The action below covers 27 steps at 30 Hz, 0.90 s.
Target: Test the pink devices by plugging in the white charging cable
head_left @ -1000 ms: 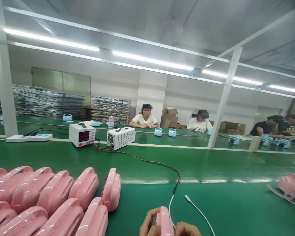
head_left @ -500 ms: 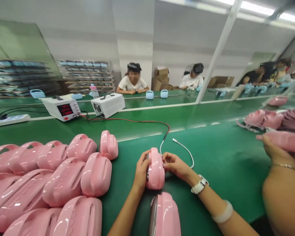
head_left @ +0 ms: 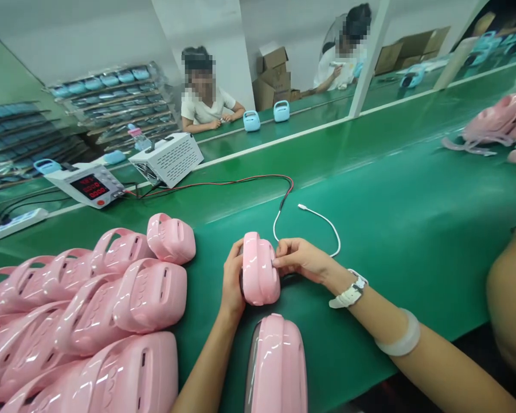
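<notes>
My left hand (head_left: 234, 281) is wrapped round the left side of a glossy pink plastic case with a carry handle (head_left: 258, 269), held upright over the green bench. My right hand (head_left: 298, 258) is closed in a pinch, its fingertips against the case's right side; what they hold, if anything, is hidden. A white cable (head_left: 337, 235) runs behind this hand. Its plug end lies loose above the hand, and its other part joins a red and black lead (head_left: 290, 183). Just in front of me lies another pink case (head_left: 279, 361), with a dark face on its left.
Rows of pink cases (head_left: 150, 292) fill the bench at left. Two white power boxes (head_left: 167, 160) stand behind, one with a red display. Co-workers sit across the bench near blue cases (head_left: 251, 120). At far right are a neighbour's arm (head_left: 513, 275) and more pink parts (head_left: 494, 117).
The view has tilted down and turned. Both hands still keep the pink case, now a little higher and further left in view. The neighbour's arm at right has drawn away.
</notes>
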Motion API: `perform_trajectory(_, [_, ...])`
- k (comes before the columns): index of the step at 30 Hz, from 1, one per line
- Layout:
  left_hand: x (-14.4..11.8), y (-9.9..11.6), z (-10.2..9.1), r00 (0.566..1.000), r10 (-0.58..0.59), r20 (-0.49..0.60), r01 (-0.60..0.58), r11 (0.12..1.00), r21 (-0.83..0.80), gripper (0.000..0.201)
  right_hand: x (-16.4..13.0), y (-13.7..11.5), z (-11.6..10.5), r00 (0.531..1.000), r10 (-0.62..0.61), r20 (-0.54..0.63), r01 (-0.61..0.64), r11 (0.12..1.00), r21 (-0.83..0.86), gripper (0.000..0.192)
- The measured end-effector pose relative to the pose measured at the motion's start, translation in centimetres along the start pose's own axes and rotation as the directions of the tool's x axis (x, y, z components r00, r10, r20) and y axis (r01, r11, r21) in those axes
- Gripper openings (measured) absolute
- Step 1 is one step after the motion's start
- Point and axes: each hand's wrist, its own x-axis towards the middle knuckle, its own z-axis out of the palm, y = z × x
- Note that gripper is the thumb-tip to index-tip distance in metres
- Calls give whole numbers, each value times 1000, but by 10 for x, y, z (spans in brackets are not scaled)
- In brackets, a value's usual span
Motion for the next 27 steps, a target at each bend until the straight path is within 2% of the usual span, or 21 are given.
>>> perform_trajectory(3, [0,-1,0,1000,-4,7,4,1000,4,34,1,-4,1,999,35,-29,-36,998,-45,52])
perform_trajectory(11, [1,-4,-3,1000,28,3,-28,997,67,27,3,-7,-2,997,61,-37,-64,992,-109,52])
perform_trajectory(16, [3,-1,-4,996,-32,80,28,998,60,42,1,-5,-2,999,15,-28,-20,982,-187,52])
perform_trajectory(19, [3,5,-4,990,-60,130,54,997,49,46,-6,-15,-6,996,-54,-71,32,958,-286,53])
perform_trajectory(21, [3,9,-4,989,-62,134,57,998,39,45,-17,-26,-13,976,-165,-143,102,922,-373,52])
perform_trajectory(24, [2,11,-4,991,-60,118,58,998,20,45,-43,-38,-32,891,-375,-257,188,817,-545,42])
perform_trajectory(27, [3,11,-4,993,-54,106,55,998,-3,46,-70,-36,-50,831,-473,-291,134,679,-722,33])
